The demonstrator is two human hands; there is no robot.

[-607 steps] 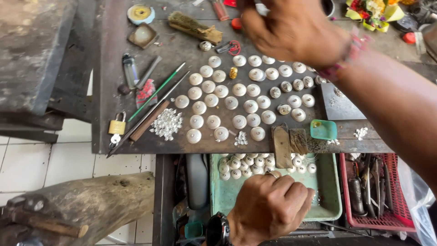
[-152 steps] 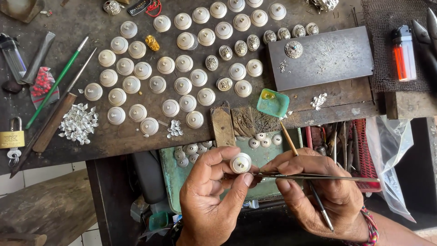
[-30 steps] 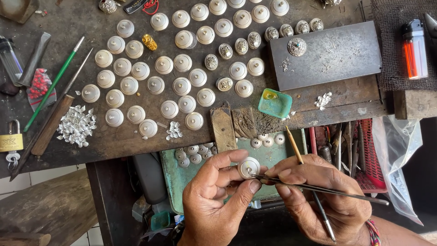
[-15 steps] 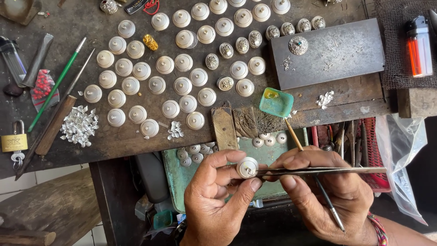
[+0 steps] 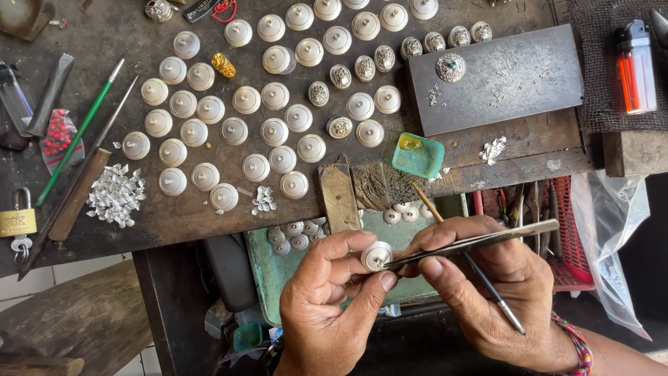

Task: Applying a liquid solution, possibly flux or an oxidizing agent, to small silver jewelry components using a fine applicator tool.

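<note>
On the left of the dark worktop (image 5: 139,230) lie a green-handled tool (image 5: 80,131), a brass padlock (image 5: 17,221) and a small heap of shiny silver bits (image 5: 115,195). Next to them sit many rows of plain white round caps (image 5: 257,132), each with a little knob on top; these look like they are waiting for their turn. A few fancy silver caps (image 5: 362,68) sit further right, and one more with a blue dot (image 5: 451,67) rests on the grey metal plate (image 5: 501,80), so I think those ones are done. Down low, the left hand (image 5: 327,313) pinches one white cap (image 5: 376,256) between thumb and fingers, over a green tray (image 5: 278,268) with more caps in it. The right hand (image 5: 501,292) is closed around thin metal tweezers (image 5: 480,244) and a thin brush (image 5: 463,257), and the tweezer tip touches the cap. Most caps are plain, so a lot of work looks left. An orange lighter (image 5: 634,66) lies far right.
</note>
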